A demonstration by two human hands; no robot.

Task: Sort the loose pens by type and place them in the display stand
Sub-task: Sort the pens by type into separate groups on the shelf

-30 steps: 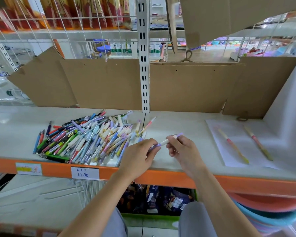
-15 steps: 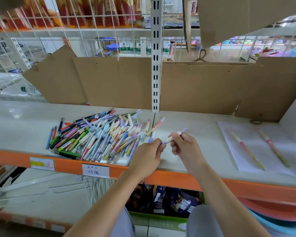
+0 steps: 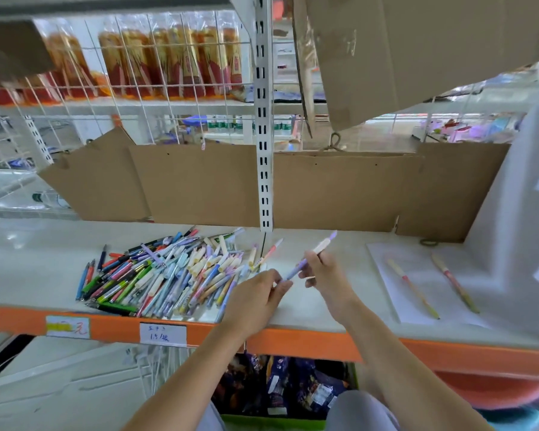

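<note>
- A white shelf (image 3: 308,309) with an orange front edge carries the work.
- Left hand (image 3: 255,298) pinches the lower end of a purple-and-cream pen (image 3: 311,255); right hand (image 3: 322,270) grips its middle, tip raised.
- Loose pen pile (image 3: 165,275) lies just left.
- 2 pens (image 3: 413,287) rest on white paper (image 3: 386,275), far right.
- Cardboard (image 3: 199,185) backs the shelf; the display stand is hard to make out.

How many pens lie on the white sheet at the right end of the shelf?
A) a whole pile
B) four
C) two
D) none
C: the white sheet carries just two pens, lying apart from each other, while the pile of loose pens sits at the left of the shelf.
</note>
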